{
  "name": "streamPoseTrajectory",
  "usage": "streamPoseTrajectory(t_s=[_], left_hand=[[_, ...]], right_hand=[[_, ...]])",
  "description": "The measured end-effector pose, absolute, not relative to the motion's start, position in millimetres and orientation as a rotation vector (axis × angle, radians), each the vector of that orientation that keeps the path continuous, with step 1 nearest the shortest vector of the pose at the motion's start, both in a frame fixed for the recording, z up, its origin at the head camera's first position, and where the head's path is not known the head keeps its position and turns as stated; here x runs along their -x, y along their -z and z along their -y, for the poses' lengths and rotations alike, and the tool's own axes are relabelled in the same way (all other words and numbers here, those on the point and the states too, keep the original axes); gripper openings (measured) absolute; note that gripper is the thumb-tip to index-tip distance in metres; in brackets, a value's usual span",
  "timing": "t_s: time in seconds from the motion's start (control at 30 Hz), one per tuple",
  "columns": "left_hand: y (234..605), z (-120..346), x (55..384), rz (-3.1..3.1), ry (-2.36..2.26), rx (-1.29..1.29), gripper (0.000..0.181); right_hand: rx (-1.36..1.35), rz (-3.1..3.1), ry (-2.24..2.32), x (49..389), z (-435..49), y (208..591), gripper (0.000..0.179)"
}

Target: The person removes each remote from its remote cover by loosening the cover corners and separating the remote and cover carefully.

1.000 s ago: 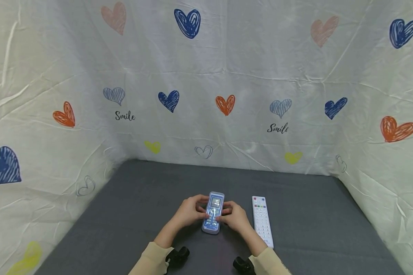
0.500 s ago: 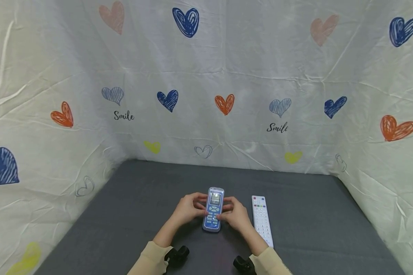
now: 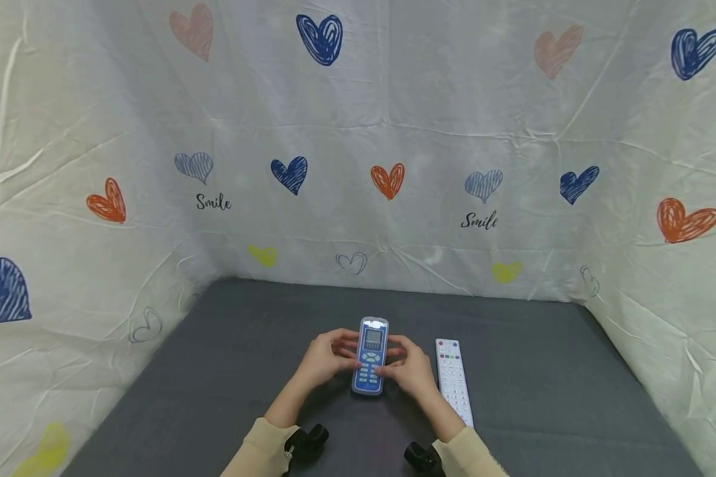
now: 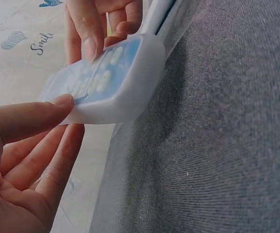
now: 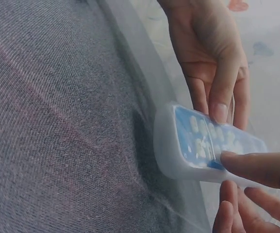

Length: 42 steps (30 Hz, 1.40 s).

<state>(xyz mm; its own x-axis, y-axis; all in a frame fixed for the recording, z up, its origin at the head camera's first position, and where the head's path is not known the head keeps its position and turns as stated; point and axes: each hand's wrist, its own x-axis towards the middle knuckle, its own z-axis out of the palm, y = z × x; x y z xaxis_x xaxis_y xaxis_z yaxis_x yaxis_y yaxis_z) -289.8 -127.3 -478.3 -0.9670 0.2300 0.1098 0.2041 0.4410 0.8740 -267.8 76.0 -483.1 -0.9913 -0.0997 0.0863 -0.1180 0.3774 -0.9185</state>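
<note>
A blue remote control [image 3: 370, 358] in a pale translucent case is held between both hands at the middle of the table, its screen end tilted up. My left hand [image 3: 324, 358] grips its left edge, and my right hand [image 3: 413, 371] grips the right edge. In the left wrist view the left thumb [image 4: 38, 116] presses on the remote's face, with fingers underneath. The right thumb [image 5: 256, 167] lies on the button area in the right wrist view. The lower end of the remote is off the cloth, above its shadow. Its back is hidden.
A white remote control [image 3: 453, 381] with several small buttons lies on the dark grey tablecloth [image 3: 262, 324], just right of the right forearm. White curtains [image 3: 429, 93] printed with hearts enclose the table at the back and both sides.
Both hands have raised the blue remote slightly and tipped its screen end up, so its face shows more fully and glare has left the buttons. The white remote stays put.
</note>
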Motion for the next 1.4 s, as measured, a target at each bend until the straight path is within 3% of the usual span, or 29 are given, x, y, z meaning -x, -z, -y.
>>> streamPoseTrajectory(t_s=[0.67, 1.4], left_hand=[[470, 126, 286, -2.740, -1.682, -0.421, 0.026], [477, 131, 284, -2.662, -1.812, -0.485, 0.024]], right_hand=[[-0.238, 2.388, -1.799, 267, -73, 478, 0.050], [-0.187, 2.255, -1.925, 267, -66, 477, 0.026]])
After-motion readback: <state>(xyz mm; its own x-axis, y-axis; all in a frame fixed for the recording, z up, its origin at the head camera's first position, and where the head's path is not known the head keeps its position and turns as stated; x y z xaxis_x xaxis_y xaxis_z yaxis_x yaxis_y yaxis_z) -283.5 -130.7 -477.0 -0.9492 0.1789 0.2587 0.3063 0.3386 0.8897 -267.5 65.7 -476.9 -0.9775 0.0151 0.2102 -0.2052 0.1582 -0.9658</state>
